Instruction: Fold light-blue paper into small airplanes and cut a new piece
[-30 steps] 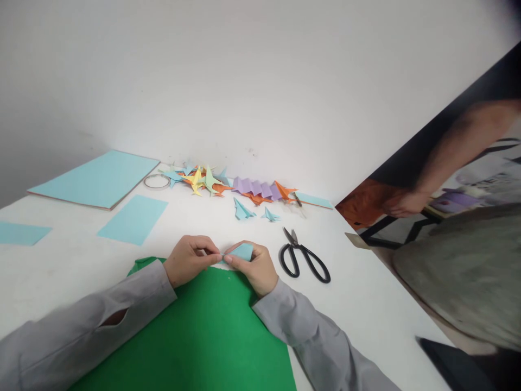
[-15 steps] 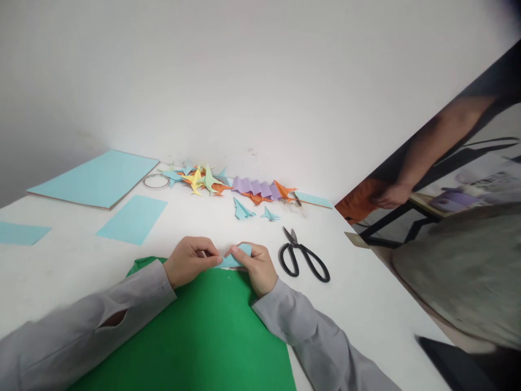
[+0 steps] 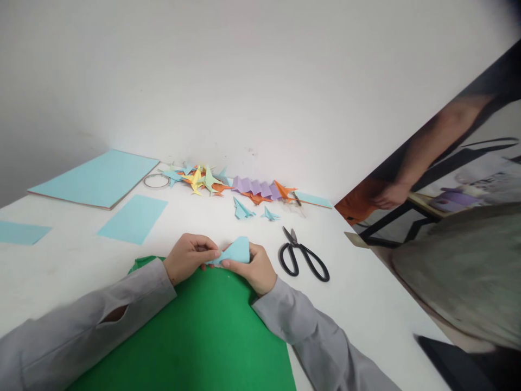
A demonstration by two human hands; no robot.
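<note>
A small folded piece of light blue paper (image 3: 238, 250) is held between both hands, just beyond the far edge of a green sheet (image 3: 195, 331). My left hand (image 3: 190, 257) pinches its left end between thumb and fingers. On the other side, my right hand (image 3: 255, 269) grips the lower right part, thumb in front and fingers mostly hidden behind the paper. The paper's wider right end stands up above my right thumb. Black-handled scissors (image 3: 299, 247) lie with blades slightly apart to the right of my right hand.
Blue sheets (image 3: 132, 219) and a blue paper stack (image 3: 97, 176) lie left. Along the wall are folded paper figures (image 3: 207, 179), a purple pleated strip (image 3: 256, 187) and a wire ring (image 3: 156, 181). Two small blue folded pieces (image 3: 243, 209) lie nearer. Another person's arm (image 3: 431, 146) shows right.
The blue paper has turned so that its broad right end now stands higher and shows more. My right thumb has slid lower along it. My left hand has shifted slightly left.
</note>
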